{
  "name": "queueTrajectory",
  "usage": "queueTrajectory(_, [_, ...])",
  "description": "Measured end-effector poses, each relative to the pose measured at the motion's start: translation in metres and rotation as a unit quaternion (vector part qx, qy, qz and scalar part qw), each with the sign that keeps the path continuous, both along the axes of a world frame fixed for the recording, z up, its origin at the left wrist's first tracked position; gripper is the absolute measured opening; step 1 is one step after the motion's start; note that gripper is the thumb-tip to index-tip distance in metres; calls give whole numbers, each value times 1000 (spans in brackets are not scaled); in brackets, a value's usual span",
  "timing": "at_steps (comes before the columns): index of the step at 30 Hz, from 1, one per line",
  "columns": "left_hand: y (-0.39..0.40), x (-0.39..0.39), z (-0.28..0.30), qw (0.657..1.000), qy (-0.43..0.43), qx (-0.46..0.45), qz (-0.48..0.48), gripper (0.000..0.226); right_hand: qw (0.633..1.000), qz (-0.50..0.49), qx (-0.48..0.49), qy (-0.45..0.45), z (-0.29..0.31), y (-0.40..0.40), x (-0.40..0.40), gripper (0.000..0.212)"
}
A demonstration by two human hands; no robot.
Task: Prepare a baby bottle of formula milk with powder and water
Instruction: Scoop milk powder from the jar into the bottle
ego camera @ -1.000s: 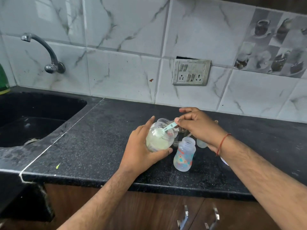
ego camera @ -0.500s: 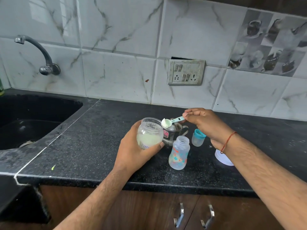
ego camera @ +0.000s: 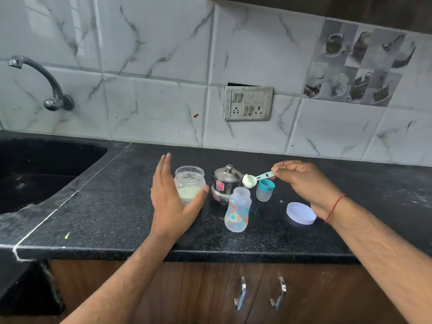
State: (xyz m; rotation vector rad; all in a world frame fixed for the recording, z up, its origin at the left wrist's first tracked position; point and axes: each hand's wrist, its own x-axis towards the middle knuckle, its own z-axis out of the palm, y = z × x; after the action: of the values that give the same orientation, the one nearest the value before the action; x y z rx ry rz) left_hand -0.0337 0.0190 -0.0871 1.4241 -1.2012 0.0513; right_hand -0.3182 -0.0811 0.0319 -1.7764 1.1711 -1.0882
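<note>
Surface (ego camera: 117, 206): one powder jar (ego camera: 189, 183), left hand (ego camera: 171, 202) grip apart at 9 o'clock; one bottle (ego camera: 238, 210); one kettle (ego camera: 225, 183); one lid (ego camera: 301, 213). Right hand (ego camera: 306, 181) grip clamped on one scoop (ego camera: 254, 178).

The countertop (ego camera: 117, 206) is black stone flecked with fine pale speckles, crossed by a thin white seam. The wall tiles (ego camera: 154, 43) are white with grey marble veining; one tile panel (ego camera: 360, 64) carries grey-and-brown pictures of cups. The baby bottle (ego camera: 238, 210) is clear, printed with orange and blue shapes. The powder jar (ego camera: 189, 183) is clear, holding pale cream powder. The scoop (ego camera: 257, 178) is light teal, heaped with off-white powder. The small kettle (ego camera: 225, 183) is shiny steel with a pink sticker. The bottle cap (ego camera: 264, 190) is translucent with a teal ring. The jar lid (ego camera: 301, 213) is white. A red thread (ego camera: 334, 207) circles one wrist. The cabinet doors (ego camera: 203, 293) are brown wood.
</note>
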Motion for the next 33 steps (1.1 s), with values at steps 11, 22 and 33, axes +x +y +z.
queueTrajectory(11, [-1, -64, 3, 981, 35, 96, -166, 102, 1000, -23, -9, -3, 0, 9, -22, 15])
queueTrajectory(22, [-14, -59, -6, 963, 68, 98, -241, 66, 1000, -23, -7, -5, -1, 9, -18, 15])
queueTrajectory(33, [-9, -59, -5, 961, 84, 71, -255, 53, 1000, -15, -19, 12, -6, 16, -7, 14])
